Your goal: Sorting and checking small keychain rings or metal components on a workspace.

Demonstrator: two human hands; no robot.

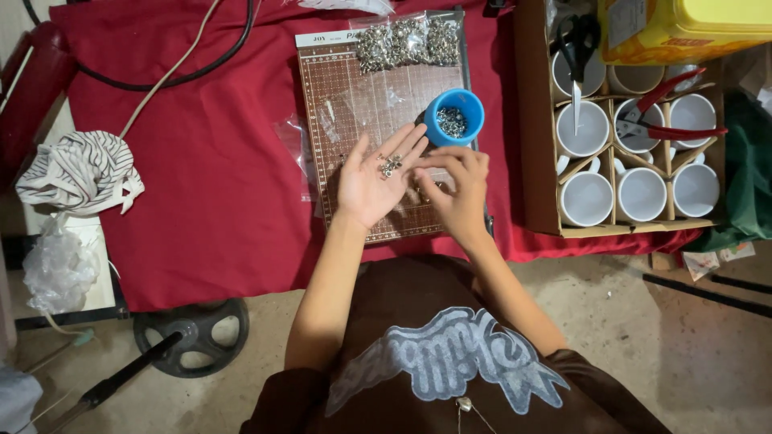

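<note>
My left hand (371, 181) lies palm up over a brown gridded cutting mat (354, 96), with a small heap of silver metal eyelets (391, 165) resting on its fingers. My right hand (457, 186) is beside it, fingertips pinched together close to the left palm; whether it grips an eyelet I cannot tell. Just beyond both hands stands a blue round cup (454, 118) holding more silver eyelets. At the mat's far edge lie clear bags of silver metal pieces (408, 42).
A red cloth (209, 177) covers the table. To the right a cardboard box (537, 169) holds several white mugs, scissors (576, 48) and red-handled pliers (671, 112). A yellow container (683, 28) sits behind. A striped cloth (80, 173) and cables lie left.
</note>
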